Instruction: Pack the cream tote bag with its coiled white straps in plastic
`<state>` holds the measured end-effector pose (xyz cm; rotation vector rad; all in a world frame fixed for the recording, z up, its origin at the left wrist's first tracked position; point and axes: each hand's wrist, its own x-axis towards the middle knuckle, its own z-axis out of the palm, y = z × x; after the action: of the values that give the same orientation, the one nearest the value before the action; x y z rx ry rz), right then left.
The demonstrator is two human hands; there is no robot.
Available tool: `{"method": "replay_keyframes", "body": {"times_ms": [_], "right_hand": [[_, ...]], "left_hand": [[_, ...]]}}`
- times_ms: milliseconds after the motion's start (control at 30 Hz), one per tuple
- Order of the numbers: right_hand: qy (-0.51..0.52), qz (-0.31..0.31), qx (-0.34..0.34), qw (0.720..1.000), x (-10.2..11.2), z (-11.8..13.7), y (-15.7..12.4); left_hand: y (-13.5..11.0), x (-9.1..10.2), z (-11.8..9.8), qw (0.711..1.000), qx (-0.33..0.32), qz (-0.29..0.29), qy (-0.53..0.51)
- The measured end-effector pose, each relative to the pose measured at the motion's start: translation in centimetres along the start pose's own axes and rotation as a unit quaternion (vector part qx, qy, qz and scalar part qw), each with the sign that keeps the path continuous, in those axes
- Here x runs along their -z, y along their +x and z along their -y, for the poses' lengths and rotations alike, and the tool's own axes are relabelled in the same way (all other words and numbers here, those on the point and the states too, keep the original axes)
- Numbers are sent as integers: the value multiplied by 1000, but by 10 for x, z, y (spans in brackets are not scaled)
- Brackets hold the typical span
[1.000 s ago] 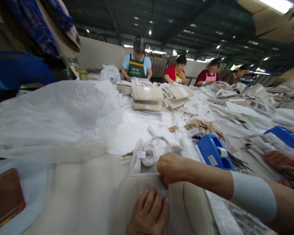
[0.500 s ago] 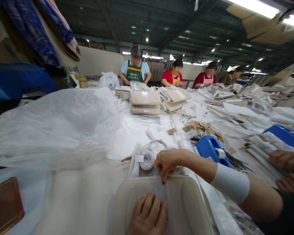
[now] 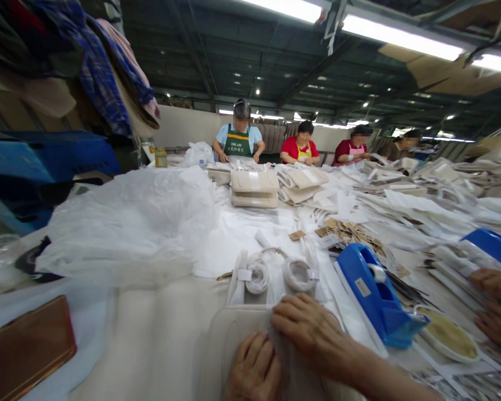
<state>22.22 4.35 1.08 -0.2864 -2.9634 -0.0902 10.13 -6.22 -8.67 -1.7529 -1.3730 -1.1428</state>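
Observation:
A beige bag with curved seam lines lies flat at the front of the table. My left hand rests on it, fingers lying close together on the surface. Beside it my right hand lies palm down across the bag's upper edge, with its fingers flat. A clear strip, which looks like tape, runs between the hands and is partly hidden by them. Just beyond the bag are a wrapped strap coil and a second coil, each with a white band.
Right of my hand stands a blue tape dispenser, near a round dish. Another person's hands work at the right edge. Brown tags, stacked bags, plastic sheeting and a brown phone-like case lie around. Several people stand opposite.
My right hand has gone from pinching the clear strip above the bag's edge to lying flat on the bag. The left hand stays on the bag. The view has tilted up.

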Motion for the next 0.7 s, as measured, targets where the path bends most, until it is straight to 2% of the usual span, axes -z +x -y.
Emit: {"method": "replay_keyframes", "body": {"times_ms": [67,100,167,233,300,333,400,433,467,567,633,700], "right_hand": [[-90,-115,64,987,-21,17,-25],[-123,-149,86,977,-32,22,-34],[-159,-182,121,963,-49,27,-45],[-149,-190,145,959,-59,27,-50],[-101,-208,158,960,-61,25,-53],[-63,-223,152,961,-58,23,-55],[26,-247,93,964,-48,20,-55],[66,-256,43,963,-39,19,-53],[99,-261,-8,960,-30,17,-49],[162,-220,-141,952,1,7,-16],[179,-122,-238,947,16,-3,22],[175,-65,-277,942,22,-14,66]], "left_hand": [[-1,1,0,1000,3,17,-7],[-1,1,-1,1000,5,22,-13],[0,4,-3,998,3,45,-38],[7,11,-3,995,20,50,-83],[22,25,3,982,100,64,-144],[31,33,10,967,175,76,-167],[51,47,30,912,352,120,-174],[60,51,43,869,447,142,-158],[67,51,56,847,484,157,-151],[83,35,91,807,536,204,-142],[89,16,103,788,552,239,-131],[95,-2,108,774,559,274,-114]]}}
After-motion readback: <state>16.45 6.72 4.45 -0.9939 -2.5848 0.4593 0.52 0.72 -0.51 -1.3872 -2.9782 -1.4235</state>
